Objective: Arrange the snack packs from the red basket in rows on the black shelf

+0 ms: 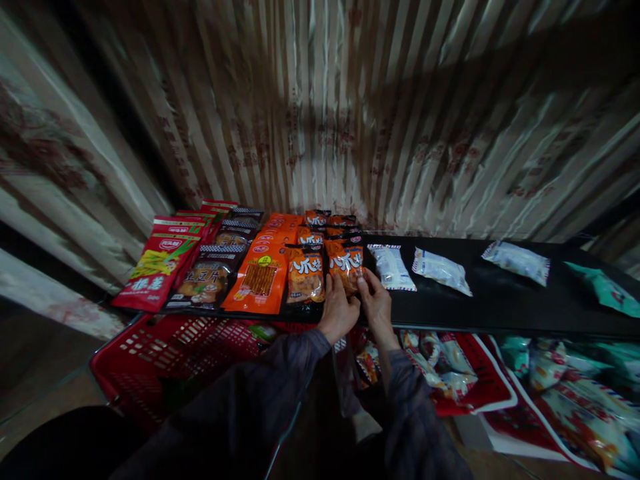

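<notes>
An orange snack bag [346, 259] with white lettering lies on the black shelf [440, 313], at the front of its row. My left hand [340, 312] grips its lower left corner, and my right hand [376, 303] has the lower right side, fingers curled against the packet. Just left of it is a matching orange snack bag [306, 275], with more of the same kind stacked behind both. To the right, close to my right hand, lies a white packet with a striped edge [393, 267].
Left along the shelf are flat orange packets [260, 273], brown packets [207, 277] and red packets [163, 267]. Farther right lie white packets [443, 270] and a green packet [607, 288]. Red baskets [115, 360] with bagged snacks stand below. A striped curtain [320, 113] hangs behind.
</notes>
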Demonstrator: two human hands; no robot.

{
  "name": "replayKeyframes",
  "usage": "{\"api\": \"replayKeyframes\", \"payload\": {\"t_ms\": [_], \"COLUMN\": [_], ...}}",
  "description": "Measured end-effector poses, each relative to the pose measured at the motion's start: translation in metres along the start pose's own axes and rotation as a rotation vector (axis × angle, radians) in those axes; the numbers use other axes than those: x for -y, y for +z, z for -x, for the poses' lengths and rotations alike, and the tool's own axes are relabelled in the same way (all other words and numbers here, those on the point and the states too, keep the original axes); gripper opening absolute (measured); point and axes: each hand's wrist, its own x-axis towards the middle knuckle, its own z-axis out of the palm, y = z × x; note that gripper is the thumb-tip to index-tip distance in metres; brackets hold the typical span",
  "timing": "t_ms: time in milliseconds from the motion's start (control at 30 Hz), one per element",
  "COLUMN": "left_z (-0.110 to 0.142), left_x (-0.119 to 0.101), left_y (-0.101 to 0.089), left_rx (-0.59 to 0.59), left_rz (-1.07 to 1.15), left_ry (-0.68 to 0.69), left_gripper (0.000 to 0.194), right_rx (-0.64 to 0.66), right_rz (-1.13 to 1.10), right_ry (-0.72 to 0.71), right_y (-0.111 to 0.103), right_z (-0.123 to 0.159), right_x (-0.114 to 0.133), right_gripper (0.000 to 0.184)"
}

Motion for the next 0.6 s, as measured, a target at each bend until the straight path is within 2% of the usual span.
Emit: {"api": "replayKeyframes", "payload": {"t_ms": [233, 367, 600], "left_z": [0.0, 0.002, 0.0], "left_x": [0.0, 0.0, -0.001], "left_y": [0.008, 0.013, 0.01], "left_rx": [-0.076, -0.1, -0.064], "left_rz": [0.071, 0.093, 0.037], "left_ry": [0.026, 0.066, 0.06], "left_gripper": [0.08, 0.079, 0.081], "right_rx": [-0.007, -0.008, 0.047], "right_rz": [0.15, 0.082, 0.035], "right_ry": [0.017, -0.032, -0.072], "right_y": [0.003, 0.002, -0.001], "right_z": [-0.002, -0.001, -0.001], "right_x": [-0.012, -0.011, -0.003], "right_gripper": [0.06, 0.063, 0.056]}}
